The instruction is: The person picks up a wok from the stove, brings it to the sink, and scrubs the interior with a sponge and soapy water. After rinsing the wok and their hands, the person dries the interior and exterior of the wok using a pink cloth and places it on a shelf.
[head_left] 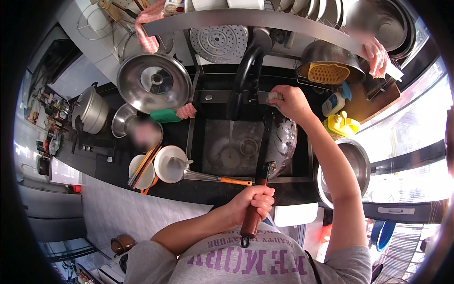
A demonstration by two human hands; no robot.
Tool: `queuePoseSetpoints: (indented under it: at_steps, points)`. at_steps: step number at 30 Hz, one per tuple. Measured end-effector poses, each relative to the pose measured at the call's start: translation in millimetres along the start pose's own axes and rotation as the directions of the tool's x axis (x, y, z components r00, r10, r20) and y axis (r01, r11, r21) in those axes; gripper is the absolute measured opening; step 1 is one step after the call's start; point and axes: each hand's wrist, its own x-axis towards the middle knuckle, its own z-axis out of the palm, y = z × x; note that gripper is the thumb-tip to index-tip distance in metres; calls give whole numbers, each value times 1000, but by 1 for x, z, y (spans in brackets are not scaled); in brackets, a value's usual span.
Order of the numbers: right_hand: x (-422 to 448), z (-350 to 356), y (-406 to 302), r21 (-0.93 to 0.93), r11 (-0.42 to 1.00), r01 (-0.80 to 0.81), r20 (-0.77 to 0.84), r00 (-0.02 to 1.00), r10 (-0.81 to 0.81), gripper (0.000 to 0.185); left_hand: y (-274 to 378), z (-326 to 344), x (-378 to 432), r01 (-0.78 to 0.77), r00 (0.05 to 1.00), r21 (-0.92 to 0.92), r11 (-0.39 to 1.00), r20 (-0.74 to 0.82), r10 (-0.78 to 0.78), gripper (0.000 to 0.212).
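My left hand (253, 204) is wrapped around the brown handle (251, 223) of a wok (283, 142). The wok is tipped on its side over the right part of the black sink (212, 156), its dark, patchy outer surface turned to the right. At the wok's far rim, my right hand (292, 103) pinches a small pale scrubbing pad or cloth (275, 96), partly hidden by the fingers. Water (231, 133) runs from the black faucet (236, 96) into the sink, left of the wok.
Left of the sink stand a large steel basin (127, 85), a white bowl (159, 174) under a ladle with an orange handle (236, 181), and chopsticks (143, 167) across another bowl. Right are a yellow bottle (340, 126) and a steel bowl (360, 159). A metal-edged rack (248, 19) spans the back.
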Motion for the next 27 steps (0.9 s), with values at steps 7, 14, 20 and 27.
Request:
queuePoseSetpoints:
  at_steps: [7,14,20,27]
  points:
    - [-28,-6,-21,172,982,71,66,994,-83,26,7,-5,-10,17,1000,-49,999,27,-16,30]
    - [-29,3,-24,-4,981,192,76,979,-191,26,4,-4,-13,17,999,-100,995,-39,-21,32]
    - [-15,5,9,-57,983,174,-45,983,-177,23,14,-14,-9,74,994,-116,991,94,-63,32]
    - [-45,11,-15,-58,939,338,-68,937,-342,26,12,-27,-15,86,989,-107,990,129,-72,31]
